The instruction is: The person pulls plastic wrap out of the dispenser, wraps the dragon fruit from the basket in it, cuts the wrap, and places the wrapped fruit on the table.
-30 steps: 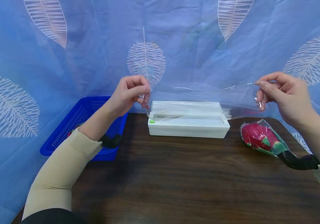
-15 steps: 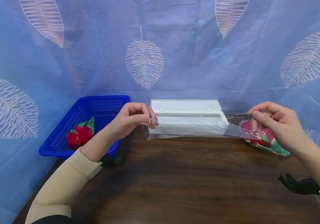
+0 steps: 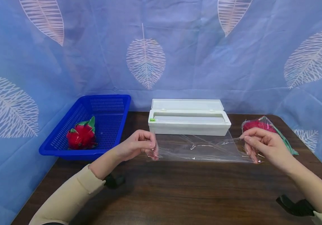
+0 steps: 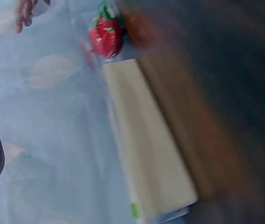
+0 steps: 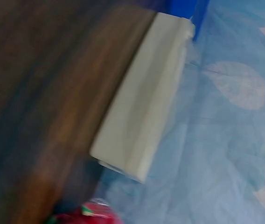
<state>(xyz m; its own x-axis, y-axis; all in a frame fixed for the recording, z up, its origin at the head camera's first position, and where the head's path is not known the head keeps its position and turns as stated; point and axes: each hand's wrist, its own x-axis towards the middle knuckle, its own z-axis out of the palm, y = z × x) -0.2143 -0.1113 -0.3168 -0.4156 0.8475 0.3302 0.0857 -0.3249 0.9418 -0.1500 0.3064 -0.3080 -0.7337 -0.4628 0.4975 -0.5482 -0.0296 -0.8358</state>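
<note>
A sheet of clear cling film (image 3: 197, 148) stretches between my hands above the dark wooden table, in front of the white cling film box (image 3: 189, 126). My left hand (image 3: 138, 145) pinches its left end and my right hand (image 3: 265, 147) its right end. Behind the right hand, partly hidden, lies a red dragon fruit (image 3: 256, 125) wrapped in film. The box's lid stands up at the back, and a small green slider (image 3: 152, 119) sits at its left. Both wrist views are blurred; the box (image 4: 146, 140) shows in the left one and the same box (image 5: 135, 100) in the right.
At the left a blue basket (image 3: 110, 125) holds another red dragon fruit (image 3: 81, 137) with green leaf tips. A blue cloth (image 3: 178, 62) with white leaf prints hangs behind the table (image 3: 178, 193). Black straps hang below both wrists.
Both hands have come down and toward me with the film, from above the box to in front of it. The box front and the fruit in the basket show again.
</note>
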